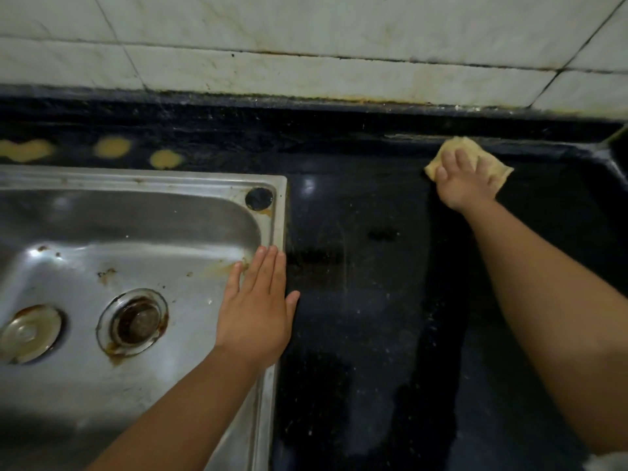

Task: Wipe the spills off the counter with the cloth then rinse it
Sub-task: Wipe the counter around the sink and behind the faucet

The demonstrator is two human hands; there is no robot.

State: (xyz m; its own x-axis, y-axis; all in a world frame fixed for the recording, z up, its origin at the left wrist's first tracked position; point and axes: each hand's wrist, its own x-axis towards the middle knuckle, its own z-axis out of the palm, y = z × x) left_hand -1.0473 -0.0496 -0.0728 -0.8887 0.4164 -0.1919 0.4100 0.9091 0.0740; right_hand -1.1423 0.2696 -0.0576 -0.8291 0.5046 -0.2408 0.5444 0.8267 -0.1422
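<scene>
A yellow cloth (452, 146) lies on the black counter (373, 300) at the far right, near the back wall. My right hand (465, 180) presses flat on the cloth with fingers spread. My left hand (258, 307) rests flat, fingers straight, on the right rim of the steel sink (102, 212). Three yellowish spills (112, 147) sit on the counter strip behind the sink, at the far left. The counter between my hands looks wet and streaked.
The sink basin holds a rusty drain (136, 322) and a round metal strainer (29, 334). A dark tap hole (259, 198) is in the sink's back right corner. A white tiled wall (306, 45) runs along the back. The counter's raised edge (615, 154) is at the right.
</scene>
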